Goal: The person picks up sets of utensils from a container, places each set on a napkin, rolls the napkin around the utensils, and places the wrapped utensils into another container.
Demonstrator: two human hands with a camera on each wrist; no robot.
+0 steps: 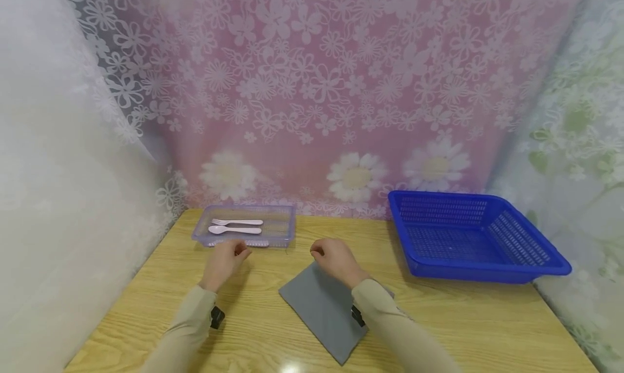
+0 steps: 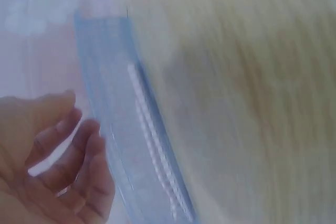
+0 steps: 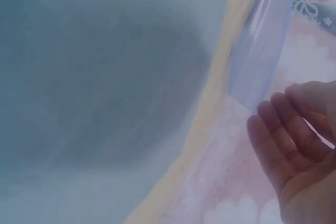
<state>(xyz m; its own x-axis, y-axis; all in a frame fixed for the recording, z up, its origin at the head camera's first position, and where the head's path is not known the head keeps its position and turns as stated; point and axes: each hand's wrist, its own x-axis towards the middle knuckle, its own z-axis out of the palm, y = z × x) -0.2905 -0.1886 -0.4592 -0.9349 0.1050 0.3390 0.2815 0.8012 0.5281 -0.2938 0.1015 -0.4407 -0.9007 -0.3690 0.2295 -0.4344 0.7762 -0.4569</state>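
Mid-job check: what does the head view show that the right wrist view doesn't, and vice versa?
Only the head view: blue basket, pale fork, pale spoon and sleeves.

Only the right wrist view: the palm side of the right hand; the head view shows its back.

Both: grey cloth, clear tray, left hand, wooden table, flowered backdrop.

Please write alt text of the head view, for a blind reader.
A person's empty left hand is near a translucent lilac plastic tray holding a pink fork and spoon, the empty right hand near a square grey cloth. A rectangular blue plastic basket stands at right on the yellow wood-grain table.
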